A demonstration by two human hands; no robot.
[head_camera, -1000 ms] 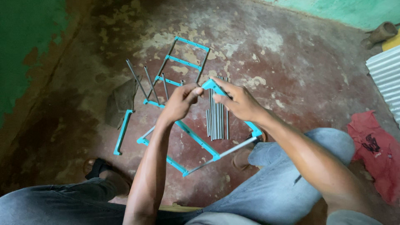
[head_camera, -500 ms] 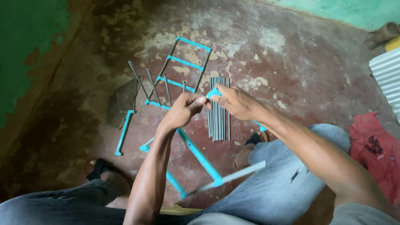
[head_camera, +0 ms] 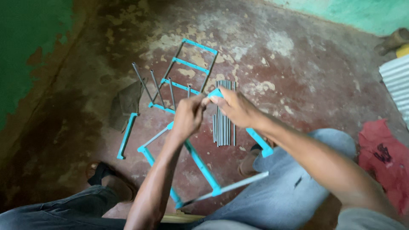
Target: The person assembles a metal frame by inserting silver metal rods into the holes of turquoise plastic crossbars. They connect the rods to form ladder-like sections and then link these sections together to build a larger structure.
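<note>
Tilted further since before, frame (head_camera: 200, 164) at centre, lower rod swung up. Left hand (head_camera: 187, 117) and right hand (head_camera: 234, 106) pinching its blue top corner together, fingers narrow. Beneath, rods (head_camera: 224, 115); another frame (head_camera: 187, 70) above.

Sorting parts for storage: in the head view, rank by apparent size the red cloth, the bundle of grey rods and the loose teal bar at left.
1. red cloth, partly cut off
2. bundle of grey rods
3. teal bar
</note>
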